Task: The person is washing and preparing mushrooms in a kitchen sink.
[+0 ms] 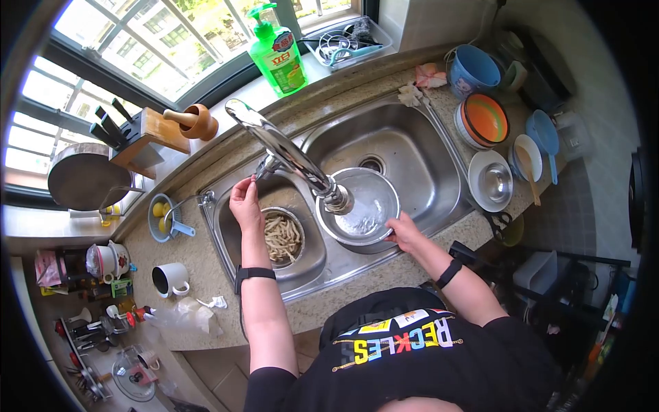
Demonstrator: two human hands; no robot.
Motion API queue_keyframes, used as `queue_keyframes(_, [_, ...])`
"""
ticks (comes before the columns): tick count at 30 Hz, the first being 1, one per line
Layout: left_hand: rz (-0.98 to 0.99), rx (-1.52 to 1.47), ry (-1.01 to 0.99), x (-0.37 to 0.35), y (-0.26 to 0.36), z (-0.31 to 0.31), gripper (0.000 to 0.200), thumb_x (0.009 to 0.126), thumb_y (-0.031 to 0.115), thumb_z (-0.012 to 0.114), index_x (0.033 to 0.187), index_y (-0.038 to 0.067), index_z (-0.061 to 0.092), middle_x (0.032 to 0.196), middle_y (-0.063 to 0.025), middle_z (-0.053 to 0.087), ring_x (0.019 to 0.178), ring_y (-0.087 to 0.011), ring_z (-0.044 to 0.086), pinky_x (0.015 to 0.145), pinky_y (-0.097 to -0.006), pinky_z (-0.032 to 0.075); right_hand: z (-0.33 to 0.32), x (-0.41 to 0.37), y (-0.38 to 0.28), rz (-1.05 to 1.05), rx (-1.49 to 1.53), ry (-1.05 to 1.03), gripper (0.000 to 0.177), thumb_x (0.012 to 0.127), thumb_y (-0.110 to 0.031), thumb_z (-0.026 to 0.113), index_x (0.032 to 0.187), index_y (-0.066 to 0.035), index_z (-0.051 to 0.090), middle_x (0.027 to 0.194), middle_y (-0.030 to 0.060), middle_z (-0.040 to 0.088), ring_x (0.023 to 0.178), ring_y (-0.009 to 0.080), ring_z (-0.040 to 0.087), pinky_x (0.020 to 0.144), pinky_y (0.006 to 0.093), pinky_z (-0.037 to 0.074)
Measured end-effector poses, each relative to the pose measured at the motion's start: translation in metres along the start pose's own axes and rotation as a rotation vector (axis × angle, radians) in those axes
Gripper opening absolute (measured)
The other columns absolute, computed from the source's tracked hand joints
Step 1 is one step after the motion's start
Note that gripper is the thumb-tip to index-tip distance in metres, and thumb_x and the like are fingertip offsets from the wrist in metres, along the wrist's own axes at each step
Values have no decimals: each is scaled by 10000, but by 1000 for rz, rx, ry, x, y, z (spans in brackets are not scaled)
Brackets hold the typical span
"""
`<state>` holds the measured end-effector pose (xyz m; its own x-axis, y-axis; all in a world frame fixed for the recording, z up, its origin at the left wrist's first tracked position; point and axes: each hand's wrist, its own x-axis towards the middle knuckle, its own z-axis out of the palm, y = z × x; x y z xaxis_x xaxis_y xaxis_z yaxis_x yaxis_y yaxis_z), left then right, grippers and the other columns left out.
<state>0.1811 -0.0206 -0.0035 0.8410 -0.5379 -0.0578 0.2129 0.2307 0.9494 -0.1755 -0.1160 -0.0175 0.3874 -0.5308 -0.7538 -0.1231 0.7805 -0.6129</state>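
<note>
My right hand grips the rim of a round metal bowl with water in it. The bowl sits over the divider between the two sink basins, under the spout of a chrome faucet. At the faucet's side lever, my left hand has its fingers closed on the end. Below that hand, in the left basin, stands a metal pot filled with pale, finger-long pieces. The right basin shows its drain beside the bowl.
A green soap bottle stands on the windowsill near a knife block and a wooden mortar. Left of the sink are a blue strainer and a white mug. Stacked bowls and a white plate line the right counter.
</note>
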Motion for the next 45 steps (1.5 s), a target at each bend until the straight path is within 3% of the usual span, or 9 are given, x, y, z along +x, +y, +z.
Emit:
queue_keyframes(5, [-41, 40, 61, -12, 10, 1, 281, 832, -55, 524, 1103, 14, 513, 1071, -95, 560, 961, -140, 557, 828, -245, 467, -14, 6, 0, 111, 131, -6, 70, 722, -35, 523, 778, 2, 506, 696, 92, 534, 554, 203, 575, 437, 281, 487])
queue_keyframes(12, [63, 391, 224, -57, 12, 59, 634, 787, -16, 542, 1352, 33, 260, 1292, -169, 336, 1152, -259, 409, 970, -349, 333, -53, 31, -17, 133, 620, -6, 114, 777, -60, 475, 758, 34, 537, 697, 134, 587, 569, 200, 590, 490, 234, 538])
queue_keyframes(16, [227, 545, 17, -87, -3, 88, 611, 770, -29, 542, 1331, 23, 306, 1252, -131, 390, 1172, -218, 396, 987, -326, 314, -69, 23, -18, 106, 767, 39, 165, 802, -70, 443, 781, 61, 540, 709, 155, 594, 589, 207, 603, 512, 232, 553])
queue_keyframes(20, [-72, 62, -243, -117, 8, 127, 443, 815, -8, 555, 1240, 10, 432, 1175, -60, 517, 1049, -137, 505, 914, -271, 382, -80, 15, -3, 288, 860, -71, 172, 801, -59, 435, 814, 78, 539, 729, 169, 597, 601, 229, 610, 524, 247, 564])
queue_keyframes(24, [-172, 65, -179, -126, 24, 139, 339, 830, -28, 521, 1168, 4, 503, 1125, -48, 561, 985, -128, 541, 871, -262, 406, -71, -1, -3, 199, 611, -97, 203, 764, -34, 457, 915, 86, 521, 774, 154, 603, 631, 240, 618, 542, 291, 572])
queue_keyframes(31, [-26, 176, -465, -135, 54, 128, 703, 642, -192, 342, 1311, 24, 350, 1319, -99, 429, 1192, -189, 443, 986, -329, 379, -47, -28, -26, -147, -118, 72, 417, 765, -11, 433, 1181, -48, 436, 1042, 133, 568, 851, 259, 625, 603, 393, 569])
queue_keyframes(35, [95, 196, -527, -144, 63, 124, 740, 678, -138, 481, 1358, 58, 263, 1383, -93, 340, 1207, -166, 396, 979, -321, 367, -21, -21, -21, -139, -142, 12, 434, 766, -18, 443, 1198, -44, 420, 1046, 134, 564, 866, 261, 620, 604, 380, 566])
queue_keyframes(38, [161, 367, -507, -146, 71, 143, 680, 720, 26, 702, 1312, 55, 369, 1272, -70, 461, 1039, -105, 473, 849, -241, 410, -17, -16, -6, -117, -71, -65, 402, 748, -27, 469, 1150, -11, 459, 996, 139, 580, 818, 252, 627, 594, 378, 564])
queue_keyframes(45, [178, 488, -329, -146, 68, 157, 353, 750, 76, 706, 1066, 28, 557, 928, 2, 575, 758, -53, 508, 693, -201, 430, -63, -17, 10, 33, 227, -113, 298, 702, -1, 472, 996, 36, 506, 861, 136, 581, 753, 259, 618, 604, 380, 560])
